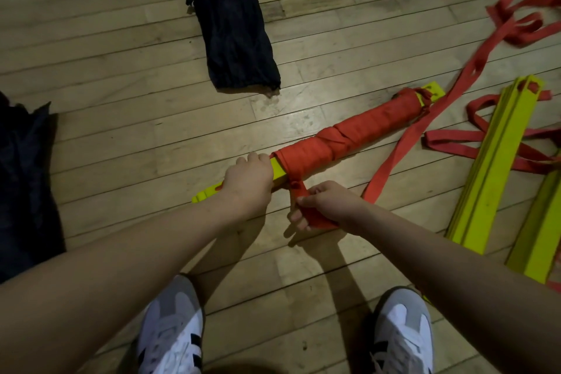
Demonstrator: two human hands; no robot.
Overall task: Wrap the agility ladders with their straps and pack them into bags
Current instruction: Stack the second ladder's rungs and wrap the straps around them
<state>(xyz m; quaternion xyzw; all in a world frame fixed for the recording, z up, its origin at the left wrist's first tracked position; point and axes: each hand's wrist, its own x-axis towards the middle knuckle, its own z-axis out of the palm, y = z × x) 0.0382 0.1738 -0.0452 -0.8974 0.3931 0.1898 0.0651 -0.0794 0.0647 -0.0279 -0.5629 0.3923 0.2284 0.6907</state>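
A bundle of yellow ladder rungs (277, 168) lies slanted on the wooden floor, most of its length wound in red strap (349, 133). My left hand (247, 181) grips the bare yellow end at the lower left. My right hand (321, 205) holds the loose red strap just below the bundle, fingers curled round it. From that hand the strap trails away to the upper right (403, 136). A dark navy bag (230, 18) lies flat on the floor beyond the bundle, its open mouth facing the bundle.
More yellow rungs (491, 161) with tangled red straps (513, 24) lie at the right. Another dark bag (24, 182) sits at the left edge. My two white and grey shoes (173, 331) stand at the bottom of the view.
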